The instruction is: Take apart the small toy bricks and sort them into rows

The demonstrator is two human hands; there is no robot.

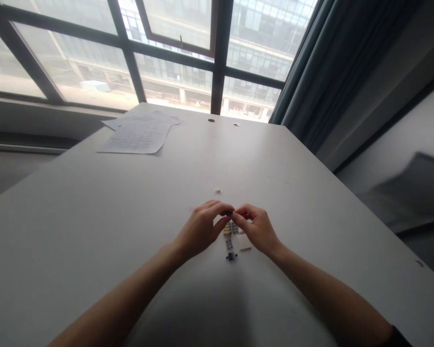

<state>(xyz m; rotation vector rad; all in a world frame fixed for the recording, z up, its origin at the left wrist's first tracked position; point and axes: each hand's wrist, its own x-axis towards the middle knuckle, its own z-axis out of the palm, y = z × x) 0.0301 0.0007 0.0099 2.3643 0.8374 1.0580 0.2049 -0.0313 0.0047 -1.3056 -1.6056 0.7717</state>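
My left hand (203,227) pinches a small dark building-block piece (229,213) between thumb and fingers. From the other side, the fingertips of my right hand (257,230) are closed at the same piece; its exact shape is mostly hidden. On the table just below the hands lie a yellow brick (227,229) and a grey studded brick (235,228), partly covered by the fingers. Nearer to me are small grey pieces (229,245) and a dark piece with round knobs at its sides (232,257). A flat white tile (244,243) rests beside them, under my right hand.
The white table (130,202) stretches away to large windows. A small white piece (217,191) lies beyond my hands. Printed papers (137,135) are spread at the far left. Two round holes pierce the tabletop's far end, and a dark curtain (321,67) hangs at the right.
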